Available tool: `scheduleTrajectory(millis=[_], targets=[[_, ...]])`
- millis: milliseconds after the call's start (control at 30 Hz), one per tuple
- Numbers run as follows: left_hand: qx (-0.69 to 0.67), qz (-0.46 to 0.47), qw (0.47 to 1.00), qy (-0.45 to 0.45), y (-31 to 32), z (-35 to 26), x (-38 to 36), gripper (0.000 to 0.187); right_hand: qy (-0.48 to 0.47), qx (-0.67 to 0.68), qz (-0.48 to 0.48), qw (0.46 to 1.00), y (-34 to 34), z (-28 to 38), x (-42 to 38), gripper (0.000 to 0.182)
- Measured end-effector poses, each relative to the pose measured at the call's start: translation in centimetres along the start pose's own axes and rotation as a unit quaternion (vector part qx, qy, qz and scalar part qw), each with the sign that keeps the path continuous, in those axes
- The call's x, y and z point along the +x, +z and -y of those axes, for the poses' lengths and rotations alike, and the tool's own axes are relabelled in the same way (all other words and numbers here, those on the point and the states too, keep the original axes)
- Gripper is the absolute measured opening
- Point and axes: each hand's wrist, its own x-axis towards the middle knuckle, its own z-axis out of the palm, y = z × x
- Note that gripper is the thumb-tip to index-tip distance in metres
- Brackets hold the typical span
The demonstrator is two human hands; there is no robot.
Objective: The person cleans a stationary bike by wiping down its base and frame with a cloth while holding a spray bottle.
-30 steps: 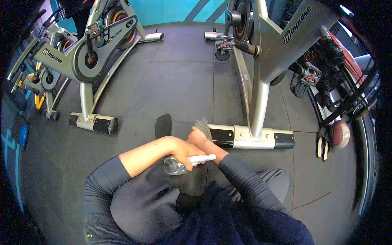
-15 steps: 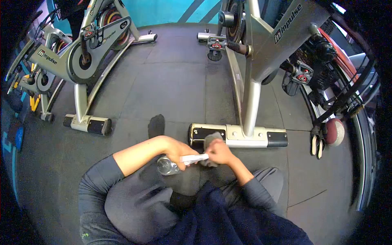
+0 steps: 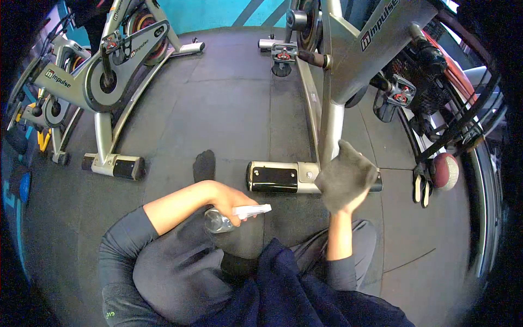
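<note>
My left hand [image 3: 226, 199] is closed round the neck of a clear spray bottle [image 3: 218, 222]. Its white trigger head points to the right, and the bottle lies tilted over my lap. A grey cloth [image 3: 346, 177] is spread over my right hand [image 3: 356, 205], which hides most of the fingers. In this view the cloth overlaps the rear foot bar [image 3: 274, 177] and the base of the post of the nearer exercise bike [image 3: 348, 68].
Another exercise bike [image 3: 109, 87] stands at the left, with a further one behind it. At the right are a pair of shoes [image 3: 422, 188] and a dark red and white ball [image 3: 445, 171]. My socked foot [image 3: 204, 166] rests on the dark floor mats. A person [image 3: 92, 24] stands far left.
My right hand has moved right and up from the spray bottle's nozzle, and the cloth now spreads over it. My left hand keeps the bottle in nearly the same place.
</note>
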Motion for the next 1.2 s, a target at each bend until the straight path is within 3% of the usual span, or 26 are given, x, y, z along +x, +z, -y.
scheduleTrajectory(millis=[33,100,133,200,333,400,433,467,567,733,800,867,933,1067,1167,1200], targets=[[-0.005,-0.005,1.000,0.004,0.1,0.1,0.0,0.055,0.070,0.261,0.018,0.963,2.0,-1.4,-0.5,0.036],[0.000,-0.004,1.000,0.007,0.1,0.3,0.2,0.055,-0.005,0.310,0.136,0.941,4.4,-3.2,-2.0,0.049],[0.007,-0.003,1.000,0.008,0.0,0.3,0.3,0.055,-0.145,0.097,0.228,0.958,5.0,-3.8,-3.1,0.051],[-0.007,-0.007,1.000,0.006,-0.1,0.1,0.1,0.055,-0.233,-0.089,0.411,0.877,6.5,-3.5,-5.8,0.049],[-0.001,-0.002,1.000,-0.016,-0.1,-0.7,-0.1,0.055,-0.200,-0.067,0.383,0.899,7.0,-2.2,-6.9,0.050],[-0.006,0.004,1.000,-0.019,0.0,-0.6,0.0,0.055,-0.135,-0.070,0.241,0.958,7.4,-1.5,-6.7,0.054],[-0.008,0.008,1.000,-0.023,-0.1,-0.6,0.1,0.055,-0.096,-0.077,0.235,0.964,7.9,-1.5,-6.9,0.058],[-0.007,0.010,1.000,-0.021,-0.1,-0.4,0.2,0.055,-0.095,-0.079,0.235,0.964,8.7,-1.7,-7.5,0.058],[0.008,0.014,1.000,-0.014,0.0,-0.3,0.3,0.055,-0.192,-0.249,0.209,0.926,11.8,-3.3,-8.8,0.063],[-0.028,-0.003,0.999,-0.024,0.1,-0.8,-0.4,0.055,-0.158,-0.222,0.294,0.916,14.2,-2.3,-3.7,0.061],[-0.022,-0.008,1.000,-0.014,0.3,-0.3,-0.6,0.055,-0.058,-0.263,0.504,0.821,14.0,-0.6,-0.7,0.062],[-0.018,-0.015,1.000,-0.005,0.4,-0.1,-0.9,0.056,-0.058,-0.240,0.504,0.827,15.8,-2.4,0.1,0.068],[-0.035,-0.018,0.999,-0.013,0.5,-0.2,-1.1,0.056,-0.041,-0.254,0.552,0.793,16.7,-2.8,0.8,0.069],[-0.038,-0.017,0.999,-0.014,0.4,-0.6,-1.1,0.056,-0.056,-0.272,0.528,0.802,16.6,-2.9,-0.2,0.064],[-0.025,-0.020,0.999,-0.007,0.3,-0.5,-1.1,0.055,-0.191,-0.241,0.399,0.864,14.5,-2.8,-2.6,0.047],[-0.020,-0.017,1.000,-0.007,0.3,-0.5,-1.1,0.055,-0.197,-0.227,0.383,0.873,13.6,-2.7,-3.6,0.046]])
